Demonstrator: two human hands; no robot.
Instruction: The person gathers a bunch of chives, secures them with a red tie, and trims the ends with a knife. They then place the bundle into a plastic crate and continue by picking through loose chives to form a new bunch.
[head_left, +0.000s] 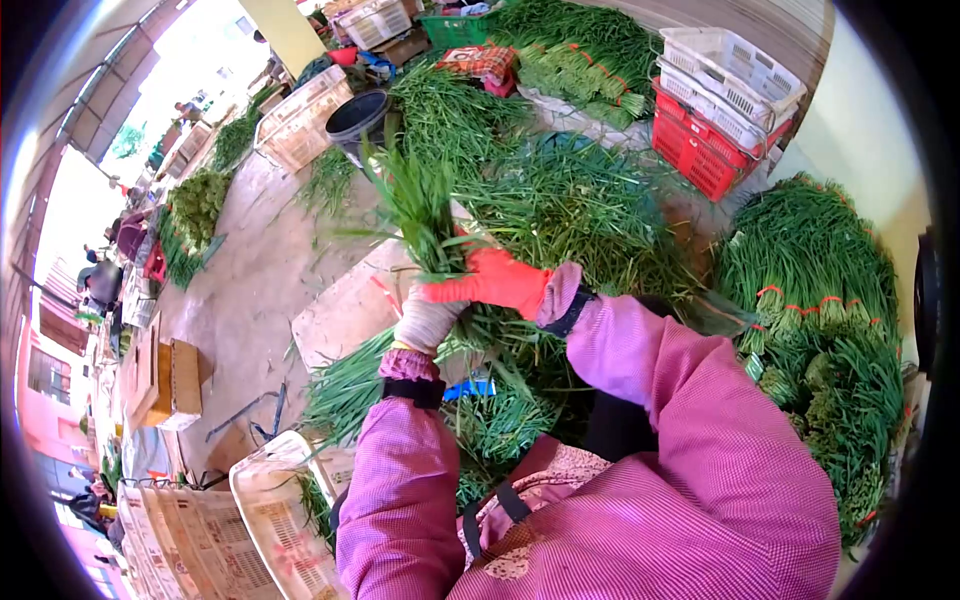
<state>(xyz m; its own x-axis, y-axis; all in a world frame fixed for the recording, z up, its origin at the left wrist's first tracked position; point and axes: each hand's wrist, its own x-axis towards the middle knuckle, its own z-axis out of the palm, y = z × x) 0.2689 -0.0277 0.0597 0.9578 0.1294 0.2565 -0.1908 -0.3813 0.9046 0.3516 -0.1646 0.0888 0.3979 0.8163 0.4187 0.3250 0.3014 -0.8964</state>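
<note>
A bunch of long green leaves that look like garlic chives [418, 205] stands upright over a pale board, its tips pointing away from me. My left hand [430, 318], in a whitish knit glove, is wrapped round the lower part of the bunch. Just above it, my right hand [498, 280] in an orange glove closes on the bunch, with fingers lying across the left glove. The fingertips of both hands are partly hidden. Under the hands lies the board [340, 310], with loose chives [350, 385] beside my left wrist.
Heaps of loose chives [580, 215] cover the floor ahead. Banded bundles [810, 270] are stacked at right. Red and white crates [700, 140] stand behind, a dark bucket [358, 115] ahead, a white crate [275, 520] at lower left and a wooden box [170, 380] at left.
</note>
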